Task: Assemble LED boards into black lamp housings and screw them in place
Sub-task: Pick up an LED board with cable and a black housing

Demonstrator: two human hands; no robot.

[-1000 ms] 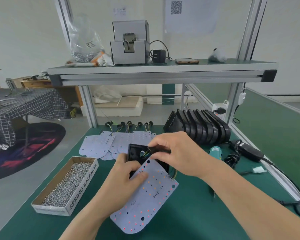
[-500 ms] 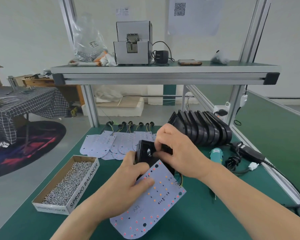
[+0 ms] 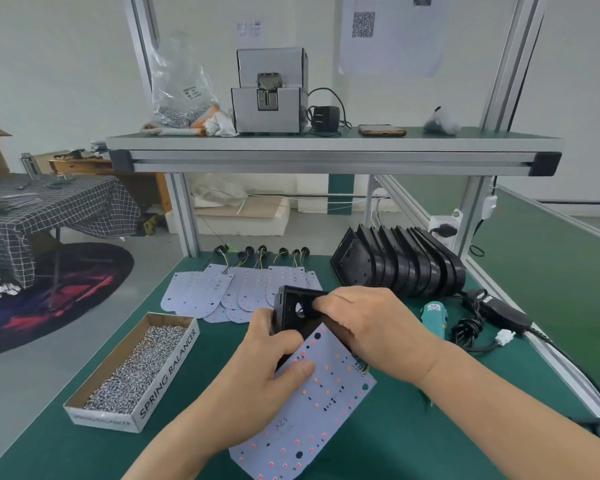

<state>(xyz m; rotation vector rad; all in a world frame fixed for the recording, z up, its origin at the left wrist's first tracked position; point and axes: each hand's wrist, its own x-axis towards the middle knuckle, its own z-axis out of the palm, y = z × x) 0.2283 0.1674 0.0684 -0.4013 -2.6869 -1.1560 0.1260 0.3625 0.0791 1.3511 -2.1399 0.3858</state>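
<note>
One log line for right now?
left hand: pinches LED board | right hand: grips black housing | seating: not done | teal screwdriver: untouched

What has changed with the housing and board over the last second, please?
The black housing has been tipped up, so its end with the round hole now faces the camera. The left hand still presses the LED board with its thumb, the right hand still grips the housing; the screw box stayed put.

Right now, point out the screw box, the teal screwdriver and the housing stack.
screw box [image 3: 168, 374]: head view, printed side wall.
teal screwdriver [image 3: 434, 315]: head view, its body.
housing stack [image 3: 355, 265]: head view, front housing's face.
</note>
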